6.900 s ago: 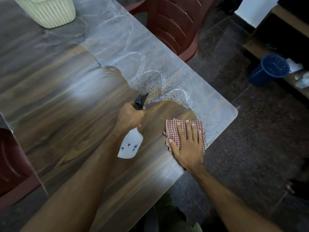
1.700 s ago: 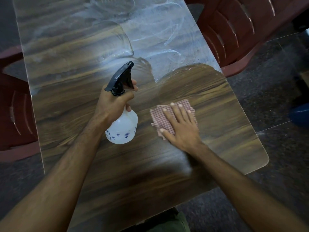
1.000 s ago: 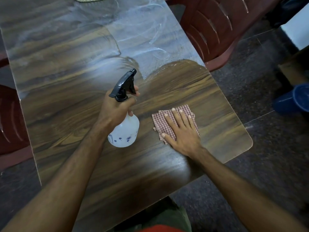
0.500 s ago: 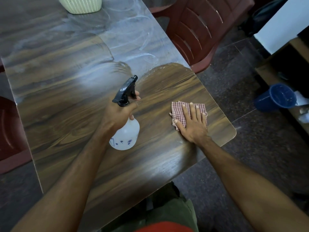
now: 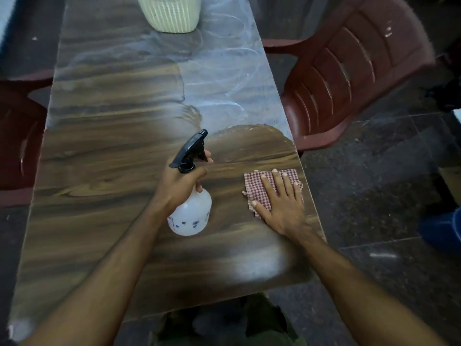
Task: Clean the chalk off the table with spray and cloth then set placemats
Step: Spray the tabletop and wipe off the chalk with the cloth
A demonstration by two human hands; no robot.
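Note:
My left hand grips the neck of a white spray bottle with a black trigger head, held a little above the wooden table, nozzle pointing away from me. My right hand lies flat with straight fingers on a red-and-white checked cloth near the table's right edge. White chalk swirls cover the far right part of the tabletop; the near part shows bare wood grain.
A cream ribbed basket stands at the far end of the table. A red plastic chair sits to the right, another red chair to the left. A blue bucket is on the dark floor at right.
My right hand and the cloth have slid right, up to the table's right edge. The bottle stays in my left hand, about where it was. My view has swung left.

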